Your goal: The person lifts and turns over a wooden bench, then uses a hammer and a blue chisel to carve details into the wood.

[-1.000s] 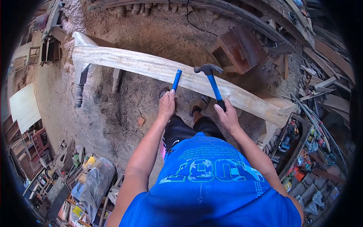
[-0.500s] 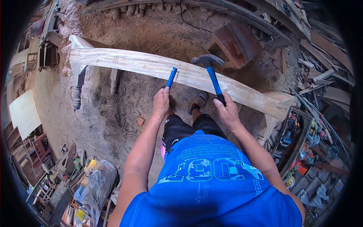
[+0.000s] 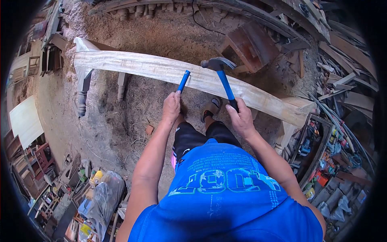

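My left hand (image 3: 171,107) is closed around a slim blue-handled tool (image 3: 184,81) that looks like a chisel. Its blue handle points up and away from me, in front of the wood in this view; its working end is hidden. In my right hand (image 3: 241,118) is a claw hammer (image 3: 226,85) with a blue and black handle, gripped low and held up with its dark metal head (image 3: 217,63) raised. Behind both tools a long, pale, curved wooden rail (image 3: 139,64) runs across the view, joined at the left to a turned leg (image 3: 82,97).
A reddish-brown wooden box (image 3: 254,46) lies on the ground beyond the rail. At the right are a long tool box (image 3: 312,147) and piled scrap wood (image 3: 342,80). A loose cord (image 3: 139,146) lies left of my legs. Plastic-wrapped items (image 3: 107,193) stand at lower left.
The hammer has shifted slightly left, its head a little nearer the blue handle's top. My left hand and its tool have moved up very slightly. The rail has stayed still.
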Demonstrator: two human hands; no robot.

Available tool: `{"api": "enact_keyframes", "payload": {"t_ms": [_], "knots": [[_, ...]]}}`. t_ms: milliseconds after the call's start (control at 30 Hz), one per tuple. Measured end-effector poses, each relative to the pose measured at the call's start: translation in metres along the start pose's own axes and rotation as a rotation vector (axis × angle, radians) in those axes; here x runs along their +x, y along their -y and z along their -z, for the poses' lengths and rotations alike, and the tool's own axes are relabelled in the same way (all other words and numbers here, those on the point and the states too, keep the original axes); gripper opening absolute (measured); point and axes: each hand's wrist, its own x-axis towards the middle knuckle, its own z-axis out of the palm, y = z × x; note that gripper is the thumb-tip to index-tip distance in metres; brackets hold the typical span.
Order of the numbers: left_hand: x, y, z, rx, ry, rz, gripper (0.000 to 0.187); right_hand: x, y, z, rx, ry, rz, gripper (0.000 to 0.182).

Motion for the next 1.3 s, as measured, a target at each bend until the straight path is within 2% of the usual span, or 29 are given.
{"api": "enact_keyframes", "payload": {"t_ms": [633,733,867,900,1000,1033,1067,1100,1133,1167,1200,1300], "knots": [[0.004,-0.009,0.008,0.158,0.063,0.027,0.044,0.007,0.017,-0.003,-0.036,-0.043,0.09,0.023],[0.005,-0.019,0.013,0.229,0.1,0.094,0.046,0.016,0.048,0.007,-0.019,-0.107,0.227,0.021],[0.005,-0.033,0.017,0.24,0.098,0.204,0.047,0.024,0.116,0.032,0.311,-0.331,0.568,0.017],[0.005,-0.033,0.016,0.252,0.114,0.219,0.047,0.023,0.137,0.035,0.424,-0.369,0.62,0.022],[0.003,-0.038,0.018,0.242,0.127,0.262,0.047,0.023,0.15,0.037,0.541,-0.336,0.823,0.015],[0.003,-0.032,0.015,0.265,0.127,0.216,0.046,0.025,0.132,0.027,0.496,-0.337,0.861,0.011],[0.004,-0.025,0.012,0.29,0.129,0.172,0.046,0.028,0.093,0.007,0.539,-0.297,0.824,0.01],[0.004,-0.02,0.008,0.3,0.101,0.145,0.046,0.032,0.027,-0.001,-0.124,-0.276,0.663,0.01],[0.002,-0.019,0.006,0.298,0.106,0.147,0.046,0.033,0.012,-0.013,-0.48,-0.121,0.453,0.015],[0.0,-0.02,0.003,0.287,0.102,0.161,0.046,0.035,0.007,-0.015,-0.747,0.194,0.183,0.02],[0.003,-0.018,0.006,0.285,0.089,0.176,0.046,0.033,0.003,-0.019,-0.74,0.198,0.185,0.02],[0.002,-0.01,0.004,0.266,0.067,0.119,0.048,0.021,0.017,-0.019,-0.499,0.003,0.226,0.016]]}}
